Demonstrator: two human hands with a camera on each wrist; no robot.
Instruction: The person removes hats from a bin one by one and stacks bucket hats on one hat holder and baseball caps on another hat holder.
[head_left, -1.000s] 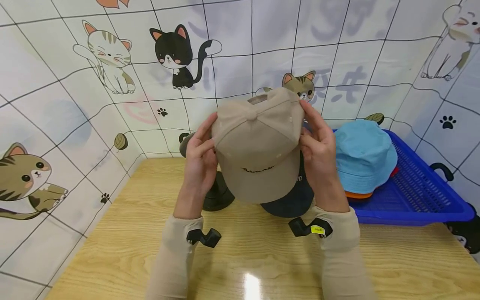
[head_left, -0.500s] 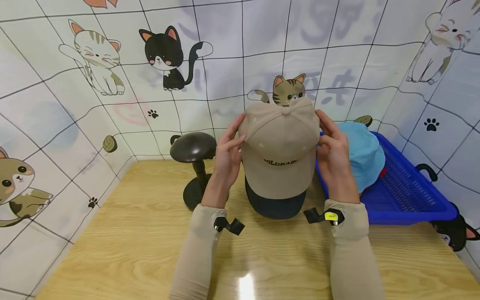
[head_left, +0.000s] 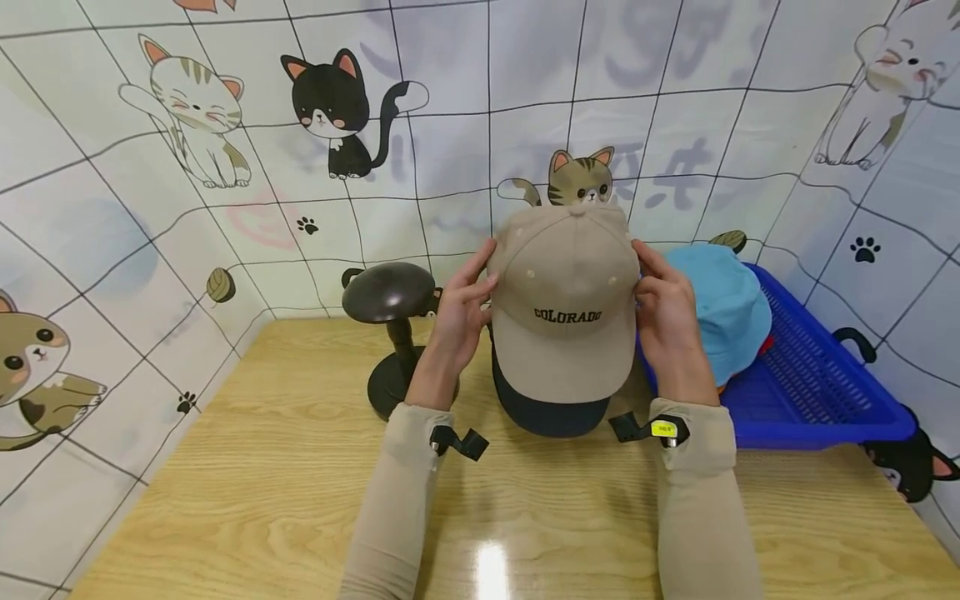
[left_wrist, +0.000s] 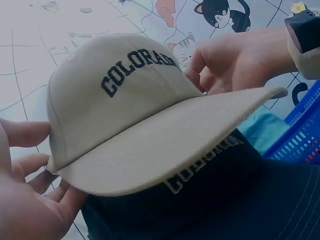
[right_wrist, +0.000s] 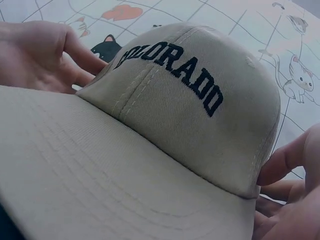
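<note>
A beige baseball cap (head_left: pixel 566 275) lettered COLORADO sits over a dark navy cap (head_left: pixel 551 417), its brim forward. My left hand (head_left: pixel 459 312) pinches the beige cap's left lower edge between thumb and fingers. On the opposite side, my right hand (head_left: pixel 667 312) holds the matching edge, with thumb and fingertips against the fabric in the right wrist view. Below the beige brim, the navy cap's own lettering (left_wrist: pixel 202 162) shows partly in the left wrist view. Whatever supports the navy cap is hidden.
Left of the caps stands a bare black hat stand (head_left: pixel 388 293) with a round top and base. A blue plastic basket (head_left: pixel 817 433) at the right holds a light blue bucket hat (head_left: pixel 723 308) over other hats. A cat-print wall covering (head_left: pixel 465 108) rises behind the wooden table (head_left: pixel 300 467).
Both hands have carried the beige cap rightward and down onto the navy cap. The cap's crown now looks smoother and rounder, and the black stand has come into full view.
</note>
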